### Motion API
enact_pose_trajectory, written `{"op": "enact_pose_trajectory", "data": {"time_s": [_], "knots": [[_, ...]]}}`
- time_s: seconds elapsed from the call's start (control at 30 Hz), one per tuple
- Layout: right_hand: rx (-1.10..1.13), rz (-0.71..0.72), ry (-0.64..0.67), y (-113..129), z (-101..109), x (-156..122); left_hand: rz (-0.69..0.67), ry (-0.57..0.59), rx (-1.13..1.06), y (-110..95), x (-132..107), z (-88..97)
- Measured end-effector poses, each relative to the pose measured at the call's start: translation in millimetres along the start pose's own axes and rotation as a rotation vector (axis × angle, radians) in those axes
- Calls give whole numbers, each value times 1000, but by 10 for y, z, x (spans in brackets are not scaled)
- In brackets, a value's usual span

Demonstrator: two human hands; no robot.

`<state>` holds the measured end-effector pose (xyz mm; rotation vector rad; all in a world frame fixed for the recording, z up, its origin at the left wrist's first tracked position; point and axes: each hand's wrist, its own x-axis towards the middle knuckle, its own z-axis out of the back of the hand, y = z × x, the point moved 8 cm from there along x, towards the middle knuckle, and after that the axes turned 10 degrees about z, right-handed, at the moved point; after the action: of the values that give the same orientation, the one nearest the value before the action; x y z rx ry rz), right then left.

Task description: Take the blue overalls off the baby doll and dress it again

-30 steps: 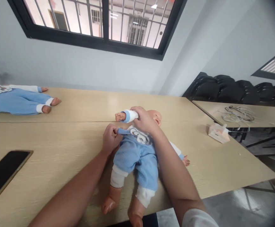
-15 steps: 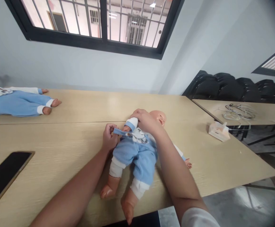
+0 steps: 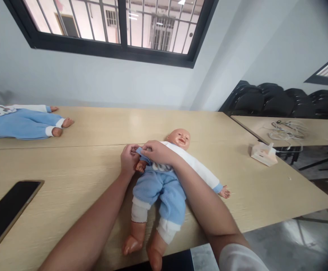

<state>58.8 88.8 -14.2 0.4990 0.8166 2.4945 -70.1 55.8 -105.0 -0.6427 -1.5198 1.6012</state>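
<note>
A baby doll (image 3: 155,188) lies face up, its head away from me, dressed in blue trousers with white ankle cuffs and a white top (image 3: 194,162) with blue cuffs and a printed front. Beside the doll's arm, my left hand (image 3: 130,160) has its fingers curled in on the blue edge (image 3: 139,151) of the top. Over the chest reaches my right hand (image 3: 158,152), its fingertips pinching that same blue edge. The doll's small hand (image 3: 141,166) pokes out just below my fingers. Much of the printed front is hidden under my right hand and forearm.
A second doll (image 3: 25,120) in similar clothes lies at the far left. A phone (image 3: 9,212) rests at the left front, a tissue box (image 3: 264,153) at the right. Coiled cables (image 3: 288,130) lie on another table, with stacked black chairs (image 3: 248,99) behind.
My right hand has moved left and down from the doll's shoulder to the blue edge beside my left hand. The doll's face has come into view, and its sleeved arm sits lower.
</note>
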Motion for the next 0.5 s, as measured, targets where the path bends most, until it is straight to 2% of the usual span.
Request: {"op": "enact_pose_trajectory", "data": {"time_s": [0.07, 0.1, 0.17, 0.27, 0.33, 0.4, 0.5], "knots": [[127, -78, -63, -102, 63, -22, -41, -4, 33, -66, 25, 33], [186, -115, -103, -169, 107, -36, -29, 49, 39, -87, 46, 20], [261, -179, -183, -308, 202, -65, 53, 266, 69, -105, 68, -70], [249, -248, -259, -457, 301, -105, 258, 682, 153, -108, -57, -214], [216, -283, -226, -485, 286, -114, 297, 826, 217, -182, -146, -220], [182, -319, -155, -473, 241, -105, 178, 804, 317, -330, -141, -178], [164, -353, -32, -424, 195, -44, -86, 578, 541, -558, -65, -76]]}}
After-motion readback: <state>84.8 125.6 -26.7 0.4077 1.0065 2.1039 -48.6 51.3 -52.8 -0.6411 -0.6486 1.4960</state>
